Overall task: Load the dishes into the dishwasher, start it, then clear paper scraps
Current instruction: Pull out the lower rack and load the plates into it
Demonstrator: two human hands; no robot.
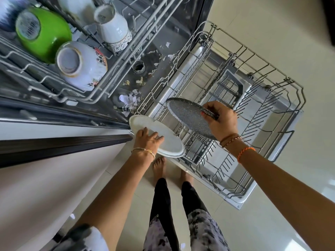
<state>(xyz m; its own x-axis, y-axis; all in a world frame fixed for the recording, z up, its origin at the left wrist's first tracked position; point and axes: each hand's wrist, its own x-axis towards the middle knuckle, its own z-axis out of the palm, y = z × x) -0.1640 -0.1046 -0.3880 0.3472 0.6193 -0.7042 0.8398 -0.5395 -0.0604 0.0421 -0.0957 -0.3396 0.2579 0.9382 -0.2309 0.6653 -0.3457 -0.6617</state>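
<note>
The right hand (220, 120) pinches the rim of a round, dark grey speckled plate (188, 117), thumb on the near face and fingers curled behind, holding it tilted on edge over the near corner of the pulled-out lower wire rack (261, 113); the left hand (147, 140) grips a round white plate (168, 140), fingers spread over its top, just beside the rack's near edge and above the open door's rim. Beyond them the upper wire rack (101, 87) already carries an upturned green bowl (45, 33), a white floral bowl (81, 64) and a white mug with a patterned band (114, 28); torn paper scraps (131, 101) lie scattered on the dark tub floor under it.

To do this well, I'd say the speckled plate wants turning fully upright and lowering straight between two tines, its face towards the middle; the white one should wait clear of the rack until the first is seated, so the rims don't knock.

Whether the speckled plate already touches any wire I cannot tell; its lower edge is lost against the rack. The left thumb is hidden under the white plate; the upper rack runs off the frame's top and left, and the dishwasher's controls are nowhere in sight.
</note>
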